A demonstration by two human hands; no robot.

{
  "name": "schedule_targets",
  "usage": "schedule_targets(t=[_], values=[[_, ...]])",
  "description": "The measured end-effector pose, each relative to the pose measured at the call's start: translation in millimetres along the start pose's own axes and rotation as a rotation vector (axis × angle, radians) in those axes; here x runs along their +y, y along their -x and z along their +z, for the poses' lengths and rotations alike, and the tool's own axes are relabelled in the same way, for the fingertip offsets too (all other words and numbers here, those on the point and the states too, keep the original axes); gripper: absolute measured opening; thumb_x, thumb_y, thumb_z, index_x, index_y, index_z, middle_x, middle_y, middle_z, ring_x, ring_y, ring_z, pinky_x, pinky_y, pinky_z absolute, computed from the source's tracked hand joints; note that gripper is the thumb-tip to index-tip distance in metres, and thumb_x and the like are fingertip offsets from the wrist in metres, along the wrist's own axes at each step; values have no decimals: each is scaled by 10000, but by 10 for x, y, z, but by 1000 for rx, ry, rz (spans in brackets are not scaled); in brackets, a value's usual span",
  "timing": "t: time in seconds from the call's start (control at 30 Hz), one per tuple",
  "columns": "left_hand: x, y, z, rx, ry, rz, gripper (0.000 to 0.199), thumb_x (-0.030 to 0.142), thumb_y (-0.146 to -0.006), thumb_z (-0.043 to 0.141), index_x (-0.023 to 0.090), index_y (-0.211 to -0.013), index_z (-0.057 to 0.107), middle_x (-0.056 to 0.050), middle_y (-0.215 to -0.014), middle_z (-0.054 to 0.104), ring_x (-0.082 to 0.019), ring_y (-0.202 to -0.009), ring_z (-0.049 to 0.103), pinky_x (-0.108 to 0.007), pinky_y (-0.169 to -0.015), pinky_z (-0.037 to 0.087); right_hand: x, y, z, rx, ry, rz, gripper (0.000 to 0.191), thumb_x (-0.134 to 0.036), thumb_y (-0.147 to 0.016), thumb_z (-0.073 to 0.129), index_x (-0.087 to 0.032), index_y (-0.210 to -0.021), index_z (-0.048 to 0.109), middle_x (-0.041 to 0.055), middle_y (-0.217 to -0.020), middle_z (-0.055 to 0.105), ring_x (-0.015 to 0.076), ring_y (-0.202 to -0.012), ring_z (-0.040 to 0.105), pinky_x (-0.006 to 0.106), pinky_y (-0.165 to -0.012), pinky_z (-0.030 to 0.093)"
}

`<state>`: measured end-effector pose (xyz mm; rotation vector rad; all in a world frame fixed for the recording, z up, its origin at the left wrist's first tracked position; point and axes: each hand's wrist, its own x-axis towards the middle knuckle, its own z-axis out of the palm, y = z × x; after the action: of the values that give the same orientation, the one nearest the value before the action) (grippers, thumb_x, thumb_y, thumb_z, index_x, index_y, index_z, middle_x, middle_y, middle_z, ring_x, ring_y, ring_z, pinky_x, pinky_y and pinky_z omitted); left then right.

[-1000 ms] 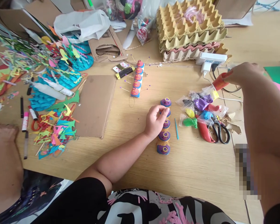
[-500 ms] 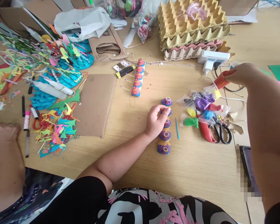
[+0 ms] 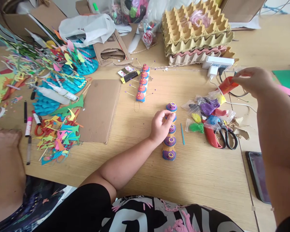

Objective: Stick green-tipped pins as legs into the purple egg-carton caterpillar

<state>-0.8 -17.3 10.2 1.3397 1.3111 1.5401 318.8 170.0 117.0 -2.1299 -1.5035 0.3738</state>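
Note:
My left hand [image 3: 161, 125] is closed in a pinch above a row of purple egg-carton cups [image 3: 170, 141] with yellow rings; whatever sits between its fingertips is too small to make out. At the right, my right hand [image 3: 252, 80] has its fingertips closed on the end of a red packet [image 3: 226, 85]. Below that packet lie small bags of coloured clay [image 3: 209, 106]. A thin blue tool [image 3: 182, 134] rests right of the purple row. Farther back stands a second row of red and blue cups [image 3: 142, 87] with pins sticking out.
Scissors [image 3: 228, 135] and a phone [image 3: 258, 175] lie at the right. Egg trays [image 3: 198, 32] and a power strip [image 3: 218, 62] stand at the back. Cardboard [image 3: 100, 111], paper scraps [image 3: 60, 138] and glue bottles [image 3: 53, 94] are left. Another person's arm [image 3: 6, 174] rests at far left.
The view has shifted slightly. My right hand and the red packet sit a little further left in the picture, while my left hand keeps its pinch above the purple row.

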Motion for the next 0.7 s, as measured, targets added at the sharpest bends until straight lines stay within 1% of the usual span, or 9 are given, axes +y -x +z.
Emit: schedule_targets(t=[0.07,0.13,0.23,0.3,0.37,0.47,0.53,0.6,0.7], values=[[0,0,3,-4,4,-7,231,457,-988,704,237,-920,721,-38,-906,740,-164,-886,671,-303,-813,529,59,22,51,75,-93,30,337,-296,-871,819,-85,-1133,843,195,-1187,800,30,-641,447,417,-678,352],[1,0,5,-4,11,-9,226,453,-987,705,237,-922,721,-38,-905,737,-164,-889,671,-301,-815,530,136,-18,111,195,-209,0,260,-282,-900,807,-105,-1087,842,195,-1117,816,46,-602,452,402,-655,368],[5,-2,2,1,8,-16,218,441,-990,704,235,-919,718,-38,-906,736,-165,-898,675,-302,-830,534,212,-124,163,361,-487,-130,42,-136,-922,761,-165,-894,751,163,-1045,818,106,-711,628,379,-744,471],[9,-3,-1,8,5,-21,217,439,-992,704,238,-913,715,-36,-899,736,-166,-900,678,-303,-839,537,179,-124,173,428,-711,-213,238,-2,-938,645,-225,-861,618,112,-1022,814,125,-838,724,357,-823,506],[17,-6,-3,14,16,-22,222,443,-996,703,239,-907,710,-31,-891,735,-161,-895,680,-303,-850,537,56,3,197,455,-945,-239,280,8,-991,485,-264,-930,513,50,-978,809,134,-843,765,337,-775,505],[28,-14,0,26,61,-25,268,479,-998,702,231,-897,697,-23,-881,730,-148,-875,685,-297,-866,539,-241,454,316,274,-1164,-209,241,-64,-1021,454,-274,-904,439,-14,-806,732,122,-663,709,269,-588,406],[31,-21,5,39,91,-37,326,536,-989,705,223,-898,692,-21,-878,727,-144,-864,688,-293,-869,544,-443,865,435,129,-1297,-162,225,-161,-973,609,-264,-868,438,-33,-740,697,110,-607,658,241,-524,352],[32,-28,11,56,110,-48,396,609,-968,707,217,-913,695,-24,-884,727,-144,-869,690,-290,-872,548,-592,1281,546,-83,-1335,-147,271,-285,-874,774,-256,-860,505,-32,-747,703,110,-669,669,222,-529,384],[45,-35,20,76,149,-54,484,697,-931,705,213,-943,699,-29,-895,731,-144,-876,693,-282,-853,555,-682,1781,668,-277,-1311,-106,332,-408,-804,866,-266,-877,575,-19,-814,738,109,-686,654,240,-572,454]])
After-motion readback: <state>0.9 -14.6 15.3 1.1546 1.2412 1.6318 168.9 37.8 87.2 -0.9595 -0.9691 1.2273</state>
